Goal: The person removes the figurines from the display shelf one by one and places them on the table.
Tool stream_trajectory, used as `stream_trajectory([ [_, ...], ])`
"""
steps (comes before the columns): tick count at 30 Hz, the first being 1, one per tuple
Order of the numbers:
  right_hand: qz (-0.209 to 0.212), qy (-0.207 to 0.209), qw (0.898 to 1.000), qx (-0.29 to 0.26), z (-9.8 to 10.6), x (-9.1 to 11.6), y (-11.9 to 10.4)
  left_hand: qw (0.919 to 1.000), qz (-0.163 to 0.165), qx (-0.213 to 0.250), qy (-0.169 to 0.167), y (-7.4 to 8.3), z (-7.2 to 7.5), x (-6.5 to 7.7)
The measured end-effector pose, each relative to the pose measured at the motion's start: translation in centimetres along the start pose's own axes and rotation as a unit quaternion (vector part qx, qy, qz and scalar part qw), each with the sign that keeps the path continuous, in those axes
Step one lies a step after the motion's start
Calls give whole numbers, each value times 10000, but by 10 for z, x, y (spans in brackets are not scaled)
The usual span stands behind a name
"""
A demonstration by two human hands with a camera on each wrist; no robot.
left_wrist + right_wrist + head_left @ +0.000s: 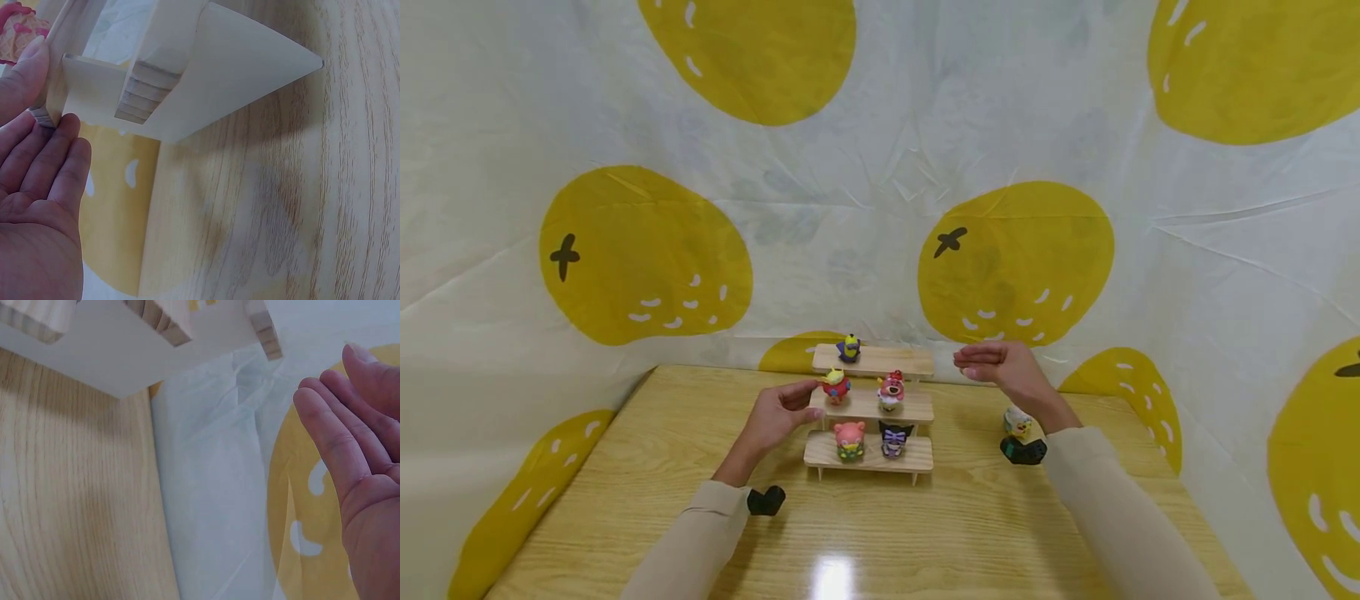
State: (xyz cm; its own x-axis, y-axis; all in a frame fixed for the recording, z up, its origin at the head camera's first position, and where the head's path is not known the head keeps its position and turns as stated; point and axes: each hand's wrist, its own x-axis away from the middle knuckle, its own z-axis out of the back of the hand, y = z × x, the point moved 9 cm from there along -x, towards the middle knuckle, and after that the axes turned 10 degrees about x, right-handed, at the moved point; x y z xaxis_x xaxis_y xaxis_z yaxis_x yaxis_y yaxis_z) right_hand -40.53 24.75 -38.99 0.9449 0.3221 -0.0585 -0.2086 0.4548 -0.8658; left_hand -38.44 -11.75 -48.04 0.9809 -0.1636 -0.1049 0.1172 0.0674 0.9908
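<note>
On the worktop (970, 517), a stepped shelf (919, 455) seats a pink figure (850, 442) and a black-eared figure (895, 442) low in front, presumably so those behind show. The left hand (778, 412), its grip loosely parted, brackets the end of the middle tier (919, 407) beside the red figure (836, 388), perhaps steadying the shelf; beyond, the right hand (1011, 372) hovers straight-fingered, empty.

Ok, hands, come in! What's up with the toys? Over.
Left hand at stand's left end, near red toy. Right hand open, right of stand. Five toys up, pale toy on table. Path looks clear.
</note>
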Motion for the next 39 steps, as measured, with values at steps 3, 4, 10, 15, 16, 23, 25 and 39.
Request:
stream_trajectory([
  [3, 74, -42, 9999, 110, -5, -5, -9, 10000, 24, 9, -3, -1, 0, 0],
  [4, 70, -40, 9999, 135, -6, -7, -11, 10000, 30, 4, -5, -1, 0, 0],
  [10, 169, -119, 9996, 181, -17, -19, -28, 10000, 75, -48, 7, -1, 0, -1],
  [15, 231, -247, 9991, 267, -28, -28, -39, 9999, 93, -63, -1, -1, -1, -2],
  [16, 235, -257, 9990, 279, -30, -29, -41, 9999, 87, -69, -5, -1, -1, -2],
  [23, 219, -245, 9988, 371, -41, -40, -50, 9999, 86, -75, -1, 1, -1, 0],
  [25, 262, -277, 9987, 342, -44, -42, -53, 9999, 85, -92, 5, 1, -1, 1],
  [39, 370, -303, 9988, 144, -60, -55, -63, 9999, 35, -120, -26, 3, -1, 2],
])
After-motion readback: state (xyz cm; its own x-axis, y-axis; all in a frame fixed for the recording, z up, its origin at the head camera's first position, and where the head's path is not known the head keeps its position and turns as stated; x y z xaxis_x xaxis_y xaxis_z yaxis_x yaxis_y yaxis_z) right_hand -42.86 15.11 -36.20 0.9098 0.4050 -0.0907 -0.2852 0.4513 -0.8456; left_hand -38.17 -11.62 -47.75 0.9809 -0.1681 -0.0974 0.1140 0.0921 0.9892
